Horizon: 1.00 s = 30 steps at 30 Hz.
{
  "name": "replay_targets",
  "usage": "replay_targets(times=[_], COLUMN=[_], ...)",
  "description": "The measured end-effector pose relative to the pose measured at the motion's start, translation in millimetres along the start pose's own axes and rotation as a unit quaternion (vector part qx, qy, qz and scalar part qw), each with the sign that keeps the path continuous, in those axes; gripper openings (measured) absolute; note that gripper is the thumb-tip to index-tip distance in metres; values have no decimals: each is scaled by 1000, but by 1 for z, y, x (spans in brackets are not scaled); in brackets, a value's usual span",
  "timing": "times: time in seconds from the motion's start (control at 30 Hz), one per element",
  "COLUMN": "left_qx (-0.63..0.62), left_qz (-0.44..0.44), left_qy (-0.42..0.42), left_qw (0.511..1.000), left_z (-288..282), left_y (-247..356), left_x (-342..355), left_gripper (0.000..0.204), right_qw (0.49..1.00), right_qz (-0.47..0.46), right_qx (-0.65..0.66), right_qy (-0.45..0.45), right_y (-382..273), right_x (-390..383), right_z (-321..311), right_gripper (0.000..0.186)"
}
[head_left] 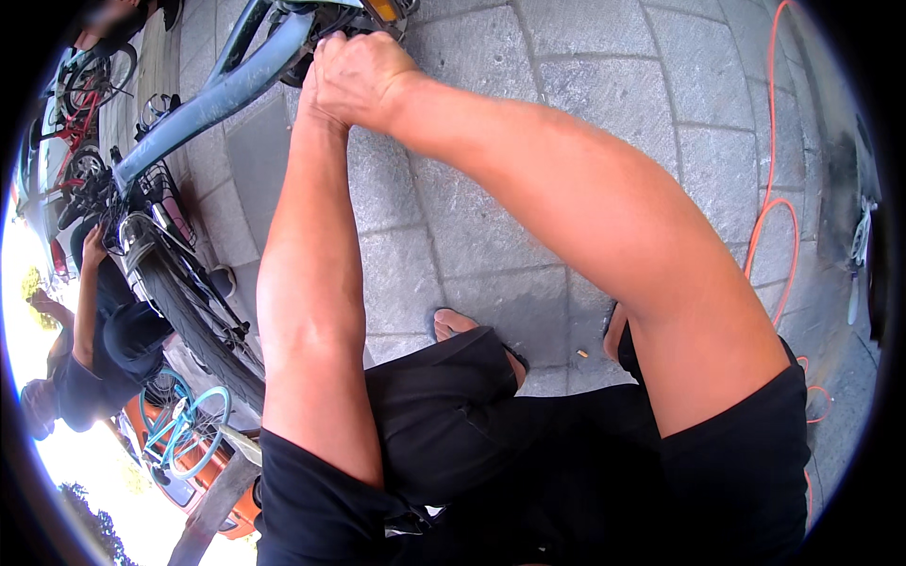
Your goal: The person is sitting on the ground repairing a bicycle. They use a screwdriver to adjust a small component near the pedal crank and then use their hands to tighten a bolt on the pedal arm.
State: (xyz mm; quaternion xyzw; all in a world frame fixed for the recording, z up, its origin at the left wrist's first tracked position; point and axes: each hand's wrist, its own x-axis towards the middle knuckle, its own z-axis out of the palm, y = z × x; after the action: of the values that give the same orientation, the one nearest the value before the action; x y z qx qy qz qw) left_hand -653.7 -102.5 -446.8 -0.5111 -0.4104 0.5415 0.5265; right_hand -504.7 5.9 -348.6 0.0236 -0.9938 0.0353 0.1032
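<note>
A bicycle with a blue-grey frame tube (217,99) slants across the upper left. My left hand (326,85) and my right hand (373,75) meet at the upper end of that tube, close beside an orange reflector (383,9) and dark parts. Both hands are closed, the right overlapping the left. What their fingers grip is hidden behind the knuckles. The bicycle's black-tyred wheel (193,316) lies toward the lower left, past my left forearm.
At the left a person in dark clothes (80,391) has a hand (93,247) near the bicycle's front parts. Further off stand a light-blue bicycle (184,429) and a red one (80,123). An orange cable (772,141) runs down the right over grey paving (595,104).
</note>
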Motion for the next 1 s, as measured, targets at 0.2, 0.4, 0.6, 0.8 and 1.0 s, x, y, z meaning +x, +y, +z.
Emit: replay_targets(times=[0.2,0.4,0.6,0.8,1.0], left_qx=[772,782,789,807,782], left_qz=[335,367,367,353,376], left_qy=[41,65,70,68,113], left_qw=[539,499,488,468,484], left_z=[-30,-34,-36,-31,-33], left_y=[-32,-46,-47,-44,-64], left_x=[26,17,18,11,7], left_gripper=[28,28,29,31,32], right_qw=[992,977,977,955,975], right_qz=[-57,-14,40,118,108], right_qx=[-96,-8,54,205,168], right_qy=[-66,-211,-203,-177,-95], right_y=[20,2,11,24,24], right_x=[31,40,18,-4,-24], right_z=[18,-31,-40,-54,-46], right_gripper=[21,23,26,23,30])
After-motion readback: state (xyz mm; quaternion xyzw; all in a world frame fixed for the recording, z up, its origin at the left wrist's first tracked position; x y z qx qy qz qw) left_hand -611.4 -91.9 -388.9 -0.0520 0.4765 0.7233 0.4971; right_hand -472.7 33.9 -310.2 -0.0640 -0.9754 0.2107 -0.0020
